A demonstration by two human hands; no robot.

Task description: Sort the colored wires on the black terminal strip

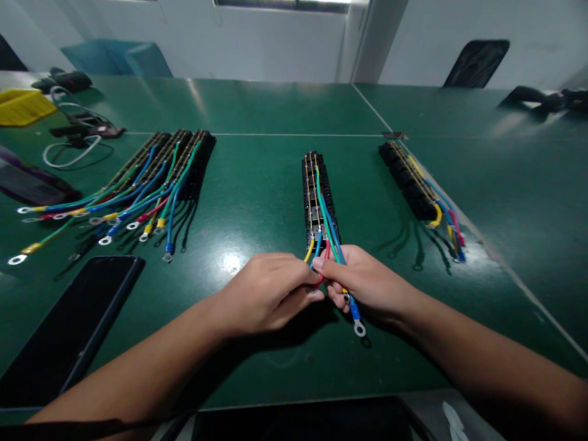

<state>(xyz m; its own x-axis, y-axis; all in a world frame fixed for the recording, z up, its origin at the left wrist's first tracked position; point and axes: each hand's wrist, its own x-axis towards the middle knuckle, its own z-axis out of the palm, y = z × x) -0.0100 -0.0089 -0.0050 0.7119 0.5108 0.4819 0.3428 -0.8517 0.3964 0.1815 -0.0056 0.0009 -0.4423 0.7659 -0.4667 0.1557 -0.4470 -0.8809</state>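
A long black terminal strip (pixel 316 196) lies on the green table in front of me, with yellow, blue, green and red wires coming off its near end. My left hand (pixel 271 291) pinches wires near that end, a red one between its fingertips. Opposite it, my right hand (pixel 362 278) is closed around the wire bundle, its thumb on top. A blue wire with a ring terminal (pixel 359 329) sticks out below the right hand. The ends of the other held wires are mostly hidden by the fingers.
Several wired strips (pixel 177 159) stand side by side at the left; another wired strip (pixel 408 177) lies at the right. A phone (pixel 73 324) is near the left forearm. Farther back are a yellow bin (pixel 25 107), a grey cable (pixel 68 162) and chairs (pixel 478 63).
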